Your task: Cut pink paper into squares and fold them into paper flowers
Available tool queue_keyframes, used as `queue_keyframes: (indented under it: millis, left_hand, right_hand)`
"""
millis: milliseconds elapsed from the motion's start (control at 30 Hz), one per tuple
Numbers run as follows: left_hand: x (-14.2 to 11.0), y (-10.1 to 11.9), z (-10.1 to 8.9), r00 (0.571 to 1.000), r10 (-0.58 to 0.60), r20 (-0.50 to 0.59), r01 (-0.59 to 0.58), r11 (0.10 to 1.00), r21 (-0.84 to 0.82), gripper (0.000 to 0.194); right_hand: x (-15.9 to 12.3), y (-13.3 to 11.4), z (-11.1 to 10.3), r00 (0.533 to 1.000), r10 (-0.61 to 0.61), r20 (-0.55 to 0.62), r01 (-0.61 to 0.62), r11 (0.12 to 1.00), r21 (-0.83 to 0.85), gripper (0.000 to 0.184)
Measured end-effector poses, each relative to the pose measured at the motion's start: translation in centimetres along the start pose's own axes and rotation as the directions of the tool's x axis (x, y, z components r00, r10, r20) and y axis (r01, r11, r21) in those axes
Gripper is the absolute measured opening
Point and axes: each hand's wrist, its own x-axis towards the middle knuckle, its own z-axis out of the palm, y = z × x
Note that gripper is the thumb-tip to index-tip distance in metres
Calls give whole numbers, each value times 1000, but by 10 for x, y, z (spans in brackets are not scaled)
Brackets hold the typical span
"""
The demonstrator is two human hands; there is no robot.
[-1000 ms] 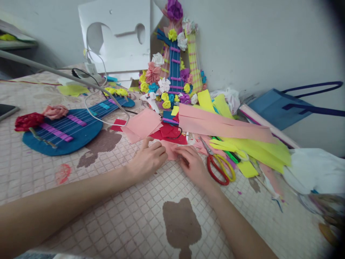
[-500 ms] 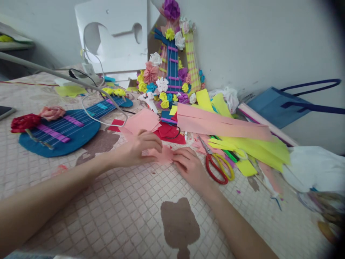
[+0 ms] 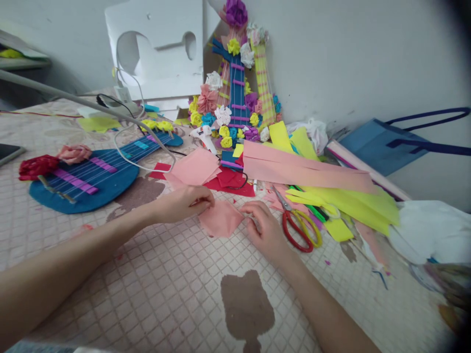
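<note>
A pink square of crepe paper (image 3: pixel 221 221) lies spread between my two hands on the table. My left hand (image 3: pixel 187 203) is closed, its fingertips pinched at the paper's upper left edge. On the other side, my right hand (image 3: pixel 264 225) has its fingers curved and thumb apart at the sheet's right corner; I cannot see the paper gripped there. A stack of pink paper squares (image 3: pixel 193 166) sits just beyond my left hand, partly over red paper (image 3: pixel 235 184). Scissors (image 3: pixel 300 223) with one red and one yellow handle rest right of my right hand.
A blue paper guitar (image 3: pixel 88 176) with paper roses lies at the left, a white cable (image 3: pixel 117 142) looping over it. Behind stand a glue gun (image 3: pixel 206 137) and flower-covered guitars (image 3: pixel 237 93). Pink strips (image 3: pixel 305 166) and yellow paper (image 3: pixel 360 206) spread at the right.
The pink square, earlier bunched between my fingers, now lies flatter and more open. My left hand has closed its fingers at its edge, while my right hand has shifted slightly right.
</note>
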Motion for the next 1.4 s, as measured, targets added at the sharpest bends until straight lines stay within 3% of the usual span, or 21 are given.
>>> queue_keyframes:
  millis: [100, 200, 433, 500, 667, 867, 1067, 1167, 1400]
  left_hand:
    - [-1, -1, -3, 994, 55, 97, -54, 999, -9, 16]
    - [-3, -3, -7, 980, 94, 172, -91, 995, -27, 17]
    - [-6, -6, -13, 954, 159, 256, -157, 987, -26, 39]
    - [-6, -6, -13, 950, 166, 264, -159, 986, -47, 37]
    - [-1, -3, 1, 985, 100, 142, -94, 995, -43, 9]
    - [1, -3, 25, 996, 30, -82, -25, 998, 59, 6]
    - [-2, 0, 22, 994, 104, -34, -100, 990, 95, 11]
    - [-4, 4, 20, 998, 67, 14, -68, 990, 127, 9]
    - [-6, 8, 25, 1000, -4, 10, 1, 975, 223, 12]
  right_hand:
    - [1, 2, 2, 992, -34, 124, 38, 999, -30, 40]
    - [1, 1, 2, 981, -52, 185, 65, 996, -69, 32]
    - [2, 1, 6, 992, -29, 121, 40, 996, -84, 22]
    - [2, 2, 9, 995, -20, 102, 28, 996, -86, 22]
    - [3, 5, 15, 997, 21, 69, -16, 996, -84, 25]
    - [3, 5, 15, 996, 6, 86, 3, 995, -104, 19]
    - [1, 2, 3, 982, -48, 182, 66, 994, -92, 16]
    - [1, 2, 0, 978, -55, 200, 71, 995, -71, 15]
    - [1, 1, 5, 989, -21, 148, 34, 996, -87, 13]
